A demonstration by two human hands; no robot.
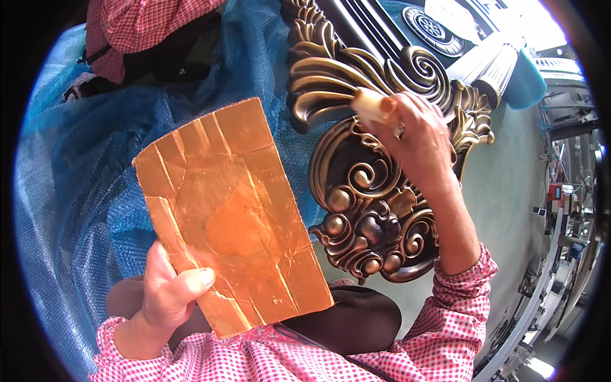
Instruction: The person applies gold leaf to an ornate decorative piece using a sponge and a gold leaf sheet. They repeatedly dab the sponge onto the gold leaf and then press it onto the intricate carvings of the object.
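Note:
My left hand (172,290) grips the lower left edge of a creased cardboard sheet (254,184), thumb on top. Gold paint covers the sheet, with a duller rounded patch near its middle. My right hand (420,137) is closed around a pale wad (375,107), a cloth or sponge, slightly blurred and stained brownish gold. It is over an ornate carved piece (363,223), dark with gold highlights on its scrolls, leaves and round knobs. Whether the wad touches the carving I cannot tell. My hand and forearm hide part of the carving's right side.
Blue bubble wrap (76,191) spreads across the left and behind the carving. Another person in a red checked sleeve (153,22) is at the upper left. Dark fluted parts and a round medallion (434,30) lie at the top. Cluttered equipment (563,242) lines the right, beyond the grey-green floor (509,184).

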